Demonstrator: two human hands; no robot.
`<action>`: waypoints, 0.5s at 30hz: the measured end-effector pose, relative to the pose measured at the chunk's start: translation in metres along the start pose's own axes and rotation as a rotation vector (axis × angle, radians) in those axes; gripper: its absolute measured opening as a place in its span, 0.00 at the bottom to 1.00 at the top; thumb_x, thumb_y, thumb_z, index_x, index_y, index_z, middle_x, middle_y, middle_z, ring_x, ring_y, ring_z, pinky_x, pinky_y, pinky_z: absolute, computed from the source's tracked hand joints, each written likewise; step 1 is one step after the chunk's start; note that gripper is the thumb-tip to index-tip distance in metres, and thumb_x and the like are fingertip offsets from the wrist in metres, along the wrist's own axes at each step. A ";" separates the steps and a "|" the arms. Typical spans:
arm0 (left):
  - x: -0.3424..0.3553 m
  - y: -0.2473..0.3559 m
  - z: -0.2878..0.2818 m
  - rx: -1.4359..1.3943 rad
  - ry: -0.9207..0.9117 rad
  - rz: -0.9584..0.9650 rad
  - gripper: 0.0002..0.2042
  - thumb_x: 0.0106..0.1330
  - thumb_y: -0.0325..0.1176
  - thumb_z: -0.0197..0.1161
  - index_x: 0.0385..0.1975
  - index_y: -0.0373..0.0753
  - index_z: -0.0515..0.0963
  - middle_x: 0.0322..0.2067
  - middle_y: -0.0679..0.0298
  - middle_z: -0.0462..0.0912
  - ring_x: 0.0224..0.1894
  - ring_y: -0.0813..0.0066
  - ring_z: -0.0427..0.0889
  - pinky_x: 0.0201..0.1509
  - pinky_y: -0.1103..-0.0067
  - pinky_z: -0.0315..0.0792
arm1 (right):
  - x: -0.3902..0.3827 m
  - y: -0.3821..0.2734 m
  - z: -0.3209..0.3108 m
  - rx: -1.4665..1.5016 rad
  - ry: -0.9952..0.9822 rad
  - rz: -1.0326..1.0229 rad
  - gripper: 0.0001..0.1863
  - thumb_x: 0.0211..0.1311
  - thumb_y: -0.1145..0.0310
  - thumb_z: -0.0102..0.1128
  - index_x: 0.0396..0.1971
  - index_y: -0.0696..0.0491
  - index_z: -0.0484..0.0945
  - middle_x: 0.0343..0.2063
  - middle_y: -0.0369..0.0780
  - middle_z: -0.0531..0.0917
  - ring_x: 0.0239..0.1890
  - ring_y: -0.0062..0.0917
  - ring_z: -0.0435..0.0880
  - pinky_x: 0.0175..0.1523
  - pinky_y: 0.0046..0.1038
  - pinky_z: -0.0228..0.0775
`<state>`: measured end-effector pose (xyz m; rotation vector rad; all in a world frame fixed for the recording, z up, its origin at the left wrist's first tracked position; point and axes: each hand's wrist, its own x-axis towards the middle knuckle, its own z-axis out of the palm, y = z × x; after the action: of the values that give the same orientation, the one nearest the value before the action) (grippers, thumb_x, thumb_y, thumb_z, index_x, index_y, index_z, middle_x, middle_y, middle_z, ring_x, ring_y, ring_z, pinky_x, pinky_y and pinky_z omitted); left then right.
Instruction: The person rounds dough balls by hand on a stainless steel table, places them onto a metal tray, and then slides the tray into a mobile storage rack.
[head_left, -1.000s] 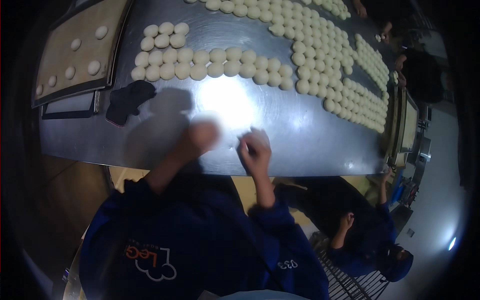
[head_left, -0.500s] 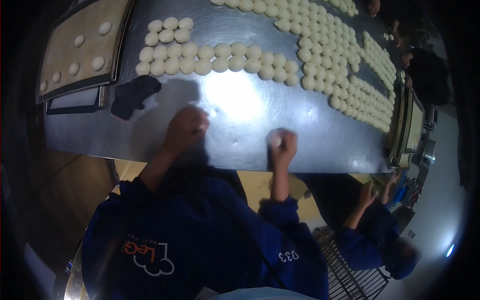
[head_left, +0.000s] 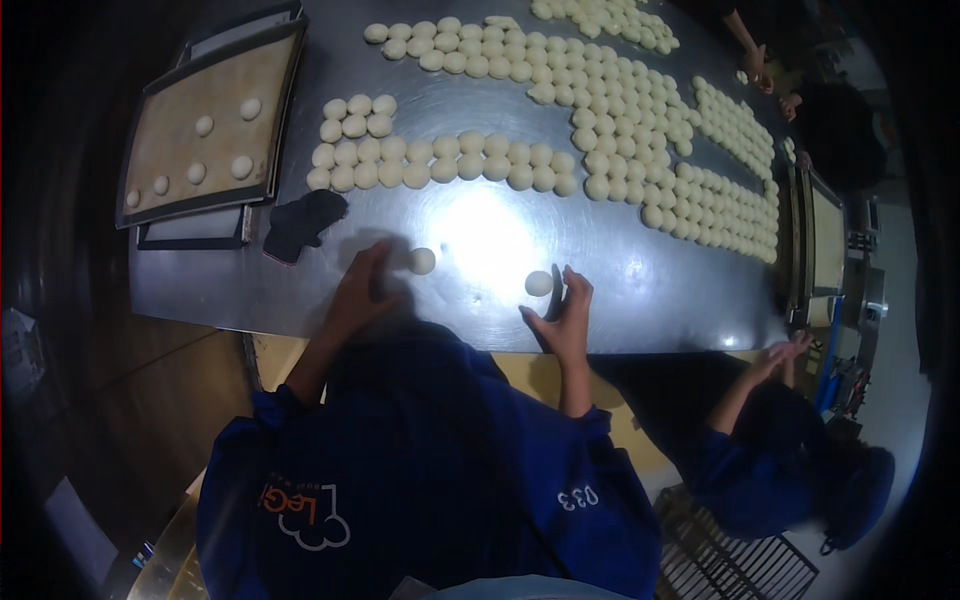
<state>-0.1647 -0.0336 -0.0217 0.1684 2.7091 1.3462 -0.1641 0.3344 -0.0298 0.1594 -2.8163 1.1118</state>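
Note:
On the shiny metal table [head_left: 640,300] two round, pale dough balls lie apart in front of me. My left hand [head_left: 362,290] is open beside the left dough ball [head_left: 422,261], thumb and fingers spread, with a small gap to it. The right dough ball [head_left: 538,284] sits by the spread thumb and fingers of my right hand [head_left: 566,312], which is open too. Beyond them, a double row of dough balls [head_left: 443,170] runs across the table, with a small cluster of dough balls [head_left: 355,126] behind its left end.
A lined baking tray [head_left: 180,140] with several spaced dough balls stands at the left, a dark cloth or glove [head_left: 303,222] next to it. Large blocks of dough balls [head_left: 620,120] fill the far right. Co-workers' hands [head_left: 790,347] show at the right, beside stacked trays [head_left: 825,240].
Both my hands, closed and blurred before, have opened and let go of the two dough balls on the table. The view has shifted, and the co-worker at the right has moved their hands.

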 end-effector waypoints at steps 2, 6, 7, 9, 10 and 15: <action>0.001 -0.002 -0.001 -0.011 -0.045 0.024 0.40 0.53 0.35 0.73 0.67 0.40 0.61 0.62 0.52 0.68 0.63 0.55 0.69 0.66 0.68 0.67 | 0.013 -0.021 -0.007 0.013 -0.092 0.034 0.47 0.40 0.65 0.79 0.64 0.52 0.63 0.53 0.50 0.70 0.56 0.46 0.71 0.57 0.41 0.71; 0.019 -0.001 0.024 0.111 -0.046 0.211 0.39 0.51 0.33 0.70 0.66 0.38 0.62 0.60 0.50 0.68 0.63 0.51 0.67 0.69 0.66 0.62 | 0.026 -0.039 0.008 -0.106 -0.158 0.090 0.40 0.45 0.65 0.74 0.61 0.50 0.67 0.51 0.50 0.72 0.54 0.47 0.72 0.56 0.41 0.72; 0.022 0.009 0.027 0.166 -0.046 0.191 0.38 0.52 0.32 0.70 0.67 0.38 0.62 0.58 0.50 0.68 0.61 0.52 0.69 0.67 0.67 0.63 | 0.027 -0.040 0.015 -0.157 -0.116 0.102 0.37 0.46 0.66 0.73 0.59 0.50 0.68 0.51 0.50 0.73 0.53 0.47 0.72 0.55 0.41 0.72; 0.023 0.026 0.037 0.267 -0.044 0.154 0.37 0.54 0.30 0.68 0.67 0.40 0.62 0.56 0.51 0.69 0.58 0.53 0.71 0.64 0.68 0.66 | 0.023 -0.039 0.024 -0.240 -0.051 0.145 0.32 0.47 0.68 0.70 0.56 0.51 0.72 0.50 0.50 0.74 0.53 0.47 0.72 0.56 0.42 0.71; 0.023 0.028 0.039 0.285 -0.038 0.158 0.34 0.54 0.29 0.67 0.64 0.40 0.65 0.52 0.51 0.71 0.55 0.53 0.72 0.62 0.67 0.67 | 0.022 -0.040 0.027 -0.269 -0.039 0.167 0.29 0.48 0.69 0.70 0.54 0.52 0.73 0.51 0.50 0.74 0.53 0.47 0.72 0.56 0.42 0.71; 0.044 0.005 0.055 0.441 -0.110 0.207 0.15 0.55 0.25 0.62 0.44 0.37 0.76 0.38 0.51 0.76 0.44 0.50 0.75 0.51 0.64 0.70 | 0.023 -0.025 0.024 -0.283 -0.093 0.188 0.21 0.48 0.67 0.69 0.44 0.56 0.80 0.43 0.47 0.79 0.47 0.44 0.77 0.55 0.39 0.71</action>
<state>-0.2000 0.0189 -0.0527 0.5538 2.9116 0.7263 -0.1853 0.2983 -0.0272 -0.0814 -3.0853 0.7384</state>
